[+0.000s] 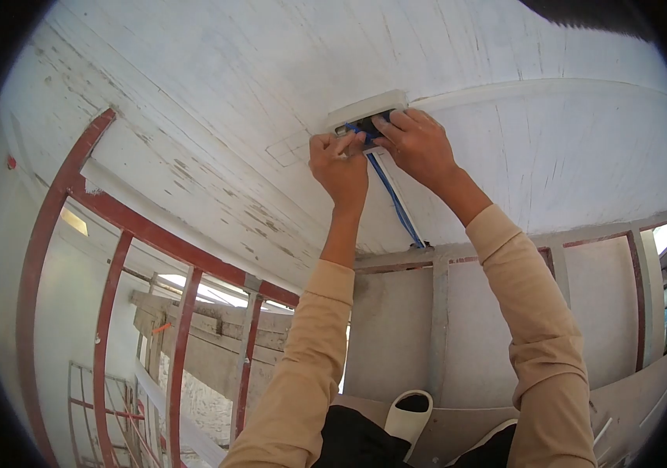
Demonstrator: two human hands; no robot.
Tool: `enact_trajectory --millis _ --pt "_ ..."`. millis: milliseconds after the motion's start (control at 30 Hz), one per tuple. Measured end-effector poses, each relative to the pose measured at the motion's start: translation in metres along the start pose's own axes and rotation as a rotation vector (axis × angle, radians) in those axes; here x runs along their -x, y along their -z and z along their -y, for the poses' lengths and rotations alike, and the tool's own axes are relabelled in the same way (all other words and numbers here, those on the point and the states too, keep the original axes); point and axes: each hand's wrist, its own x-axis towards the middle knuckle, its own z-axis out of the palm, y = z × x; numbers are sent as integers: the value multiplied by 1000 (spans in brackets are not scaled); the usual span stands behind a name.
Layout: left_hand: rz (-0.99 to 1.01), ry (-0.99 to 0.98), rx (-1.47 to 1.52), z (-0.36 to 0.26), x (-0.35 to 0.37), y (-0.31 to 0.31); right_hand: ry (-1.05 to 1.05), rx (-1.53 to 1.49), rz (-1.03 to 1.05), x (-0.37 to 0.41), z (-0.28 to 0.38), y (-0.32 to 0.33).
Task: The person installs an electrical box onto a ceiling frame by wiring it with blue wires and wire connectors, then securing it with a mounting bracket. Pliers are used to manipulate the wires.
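Note:
A shallow white electrical box [406,99] is fixed to the white plank surface in front of me, its inside dark. Blue wires [371,135] are bunched at its opening, between my fingertips. My left hand [339,168] pinches at the wires from the left side. From the right, my right hand [421,148] has its fingers curled in at the box; what lies in its fingertips is partly hidden. More blue wire [396,201] runs from below the box along a narrow white strip to a dark hole at the plank surface's edge.
A red metal frame with bars [166,238] stands at the left, with wooden boards [216,324] behind it. Grey panels [392,335] with posts are below the planks. At the bottom, a pale slipper [397,421] shows on my foot.

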Motion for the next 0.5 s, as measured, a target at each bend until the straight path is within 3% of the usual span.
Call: enact_trajectory --millis 67,167,267,367,500 --pt "-27 105 112 -1 1 -5 7 12 -7 0 -1 0" --pt "-157 -105 85 3 -3 -3 11 21 -18 1 -1 0" --pt "-91 282 179 -4 -2 0 20 38 -26 0 -1 -3" --pt "-108 413 175 -3 -15 1 17 50 -24 -1 0 -4" --pt "3 200 25 -7 -15 6 4 62 3 -1 3 -1"
